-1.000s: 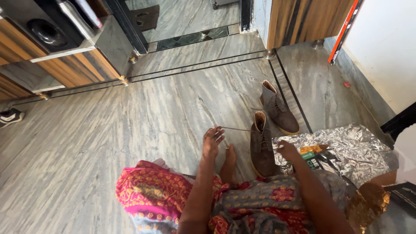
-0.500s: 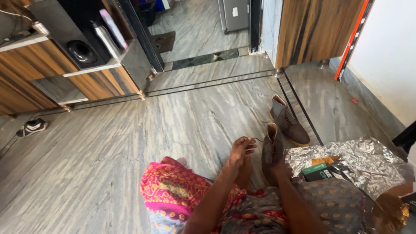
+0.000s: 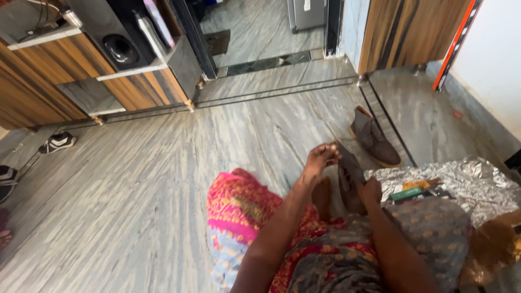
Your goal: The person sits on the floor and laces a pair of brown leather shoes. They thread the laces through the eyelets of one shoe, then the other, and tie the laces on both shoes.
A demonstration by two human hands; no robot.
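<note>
I sit on the floor in patterned pink and grey clothes. A brown suede ankle boot (image 3: 349, 176) is lifted between my hands, just in front of my bare foot (image 3: 323, 196). My left hand (image 3: 320, 157) pinches the boot's top edge or lace at its collar. My right hand (image 3: 372, 191) grips the boot from the right, near the sole. The second brown boot (image 3: 373, 138) stands on the floor beyond, apart from both hands.
Crinkled silver foil (image 3: 461, 182) with a green packet (image 3: 411, 193) lies at my right. A wooden cabinet with a speaker (image 3: 120, 49) and a steel bottle (image 3: 146, 30) stands far left. Black sneakers (image 3: 57, 142) rest by the left wall. An orange bar (image 3: 455, 46) leans at the right wall.
My left hand drew the lace in and moved to the boot's collar. The near boot rose off the floor between both hands. The camera tilted, showing more of the left side.
</note>
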